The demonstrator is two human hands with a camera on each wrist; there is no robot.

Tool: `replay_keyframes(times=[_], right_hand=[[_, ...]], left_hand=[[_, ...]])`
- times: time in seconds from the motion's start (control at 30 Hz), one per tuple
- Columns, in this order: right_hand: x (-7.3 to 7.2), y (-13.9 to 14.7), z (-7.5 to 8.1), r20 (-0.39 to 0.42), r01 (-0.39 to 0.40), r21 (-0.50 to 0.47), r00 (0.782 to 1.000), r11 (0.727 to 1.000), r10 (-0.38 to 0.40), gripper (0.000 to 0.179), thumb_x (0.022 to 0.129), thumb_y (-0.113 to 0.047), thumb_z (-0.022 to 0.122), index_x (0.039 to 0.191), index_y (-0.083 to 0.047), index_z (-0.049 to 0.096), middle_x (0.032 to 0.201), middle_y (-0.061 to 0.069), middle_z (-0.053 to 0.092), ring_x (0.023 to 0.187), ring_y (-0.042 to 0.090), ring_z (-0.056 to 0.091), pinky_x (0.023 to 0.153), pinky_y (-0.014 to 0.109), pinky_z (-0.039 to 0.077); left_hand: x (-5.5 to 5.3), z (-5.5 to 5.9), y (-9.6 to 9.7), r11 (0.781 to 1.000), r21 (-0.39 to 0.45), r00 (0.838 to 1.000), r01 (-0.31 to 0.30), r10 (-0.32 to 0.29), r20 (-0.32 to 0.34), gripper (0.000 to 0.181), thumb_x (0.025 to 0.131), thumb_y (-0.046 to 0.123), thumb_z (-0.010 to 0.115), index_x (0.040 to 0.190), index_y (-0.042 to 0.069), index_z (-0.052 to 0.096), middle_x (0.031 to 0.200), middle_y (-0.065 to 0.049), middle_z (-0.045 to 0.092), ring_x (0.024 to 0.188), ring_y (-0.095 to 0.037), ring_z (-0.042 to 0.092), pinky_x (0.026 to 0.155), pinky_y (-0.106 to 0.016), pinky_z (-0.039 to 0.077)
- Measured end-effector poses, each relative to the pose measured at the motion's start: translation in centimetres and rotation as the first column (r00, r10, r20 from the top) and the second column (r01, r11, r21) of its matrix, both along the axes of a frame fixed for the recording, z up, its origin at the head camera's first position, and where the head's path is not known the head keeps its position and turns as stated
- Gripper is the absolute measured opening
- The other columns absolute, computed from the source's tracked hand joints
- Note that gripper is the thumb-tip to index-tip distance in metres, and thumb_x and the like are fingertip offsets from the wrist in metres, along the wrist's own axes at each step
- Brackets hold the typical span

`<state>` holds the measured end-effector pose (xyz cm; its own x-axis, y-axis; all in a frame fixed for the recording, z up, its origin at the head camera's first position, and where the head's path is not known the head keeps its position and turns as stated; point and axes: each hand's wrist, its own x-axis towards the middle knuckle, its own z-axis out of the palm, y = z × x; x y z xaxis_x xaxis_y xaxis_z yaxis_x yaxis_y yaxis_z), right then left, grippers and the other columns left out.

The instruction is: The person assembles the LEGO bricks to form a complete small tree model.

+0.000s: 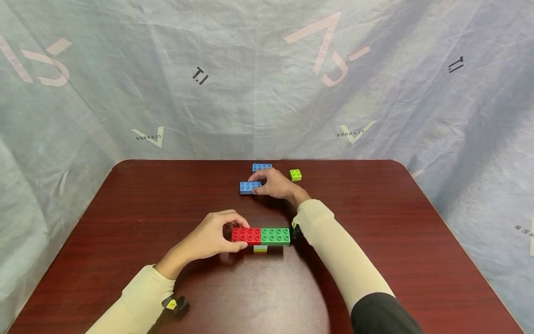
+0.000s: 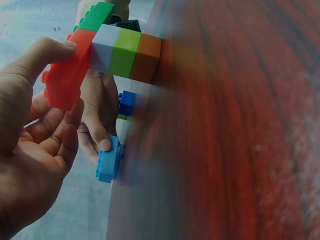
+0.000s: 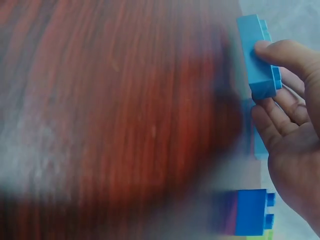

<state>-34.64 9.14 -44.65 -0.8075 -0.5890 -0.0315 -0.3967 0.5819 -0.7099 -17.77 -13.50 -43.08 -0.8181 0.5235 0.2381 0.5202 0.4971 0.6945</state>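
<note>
My left hand (image 1: 212, 234) pinches a red brick (image 1: 246, 235) between thumb and fingers. A green brick (image 1: 275, 235) lies end to end with the red one. Beneath them is a short column, with a pale grey brick (image 2: 106, 48) uppermost, a lime brick (image 2: 124, 52) in the middle and an orange brick (image 2: 146, 57) at the bottom. Farther back, my right hand (image 1: 275, 184) holds a light blue brick (image 1: 249, 187) by its right part, thumb on the near side. Whether that brick touches the table cannot be told.
Behind my right hand lies another light blue brick (image 1: 262, 166). A small lime brick (image 1: 295, 174) stands to its right. A darker blue brick (image 3: 251, 212) shows in the right wrist view. The dark red table (image 1: 137, 208) ends at a grey cloth (image 1: 225, 111) behind.
</note>
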Motion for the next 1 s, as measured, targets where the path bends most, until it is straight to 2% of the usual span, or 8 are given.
replay_keyframes(times=[0.27,0.6,0.87,1.0], right_hand=[[0.8,1.4,0.8,-0.019,-0.004,-0.030,1.000,1.000,0.004,0.032,0.091,-0.021,0.079,0.122,-0.014,0.073,0.127,0.005,0.071,0.119,0.022,0.065,0.104,0.044,0.053],[2.9,3.8,2.2,-0.018,-0.013,-0.149,1.000,0.989,0.010,0.032,0.091,-0.017,0.079,0.122,-0.013,0.071,0.122,0.005,0.071,0.109,0.019,0.065,0.096,0.038,0.056],[4.6,6.0,3.9,-0.094,-0.027,-0.201,0.996,0.979,0.008,0.032,0.091,-0.020,0.080,0.121,-0.019,0.072,0.121,0.001,0.071,0.105,0.018,0.063,0.095,0.051,0.054],[5.8,6.9,5.0,-0.109,-0.024,-0.213,0.994,0.977,0.001,0.033,0.091,-0.020,0.080,0.122,-0.018,0.072,0.118,0.002,0.071,0.099,0.019,0.064,0.088,0.042,0.056]], left_hand=[[-0.1,-0.1,0.2,1.000,-0.009,1.000,-0.003,0.004,0.026,0.029,0.080,0.029,0.088,0.104,0.028,0.072,0.100,0.014,0.068,0.092,-0.006,0.059,0.081,-0.028,0.052],[-0.3,-0.8,1.2,0.997,0.034,0.997,-0.070,0.069,0.037,0.032,0.079,0.029,0.090,0.105,0.030,0.071,0.099,0.014,0.067,0.089,-0.007,0.060,0.075,-0.025,0.052],[-0.7,-0.9,1.7,0.994,0.073,0.997,-0.080,0.081,-0.003,0.035,0.077,0.024,0.091,0.106,0.027,0.072,0.098,0.012,0.067,0.087,-0.007,0.058,0.073,-0.033,0.054],[-0.8,-0.9,1.8,0.994,0.073,0.997,-0.082,0.083,-0.006,0.035,0.078,0.024,0.091,0.107,0.027,0.072,0.099,0.011,0.068,0.087,-0.008,0.058,0.073,-0.031,0.053]])
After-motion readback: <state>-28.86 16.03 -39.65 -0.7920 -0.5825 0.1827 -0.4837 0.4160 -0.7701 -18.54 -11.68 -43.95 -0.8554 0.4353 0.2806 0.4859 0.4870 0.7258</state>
